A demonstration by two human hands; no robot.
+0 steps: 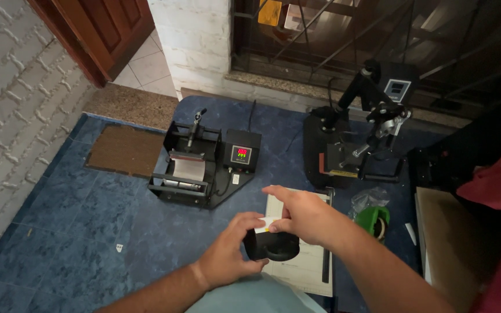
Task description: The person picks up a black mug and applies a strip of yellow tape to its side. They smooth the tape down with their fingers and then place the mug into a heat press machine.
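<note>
My left hand (229,250) grips a black mug (273,248) lying on its side, its open mouth toward me. My right hand (300,214) rests on top of the mug and pinches a small white strip (268,222) against it. Both hands hover over a white paper cutting board (302,261) on the blue tabletop.
A black mug heat press (201,168) with a lit red and green display stands behind the hands. A larger black press (360,139) sits at the back right. A green tape dispenser (373,220) lies right of the board. A brown mat (124,150) lies at the left. A brown board (447,243) and red cloth (500,179) are at the right.
</note>
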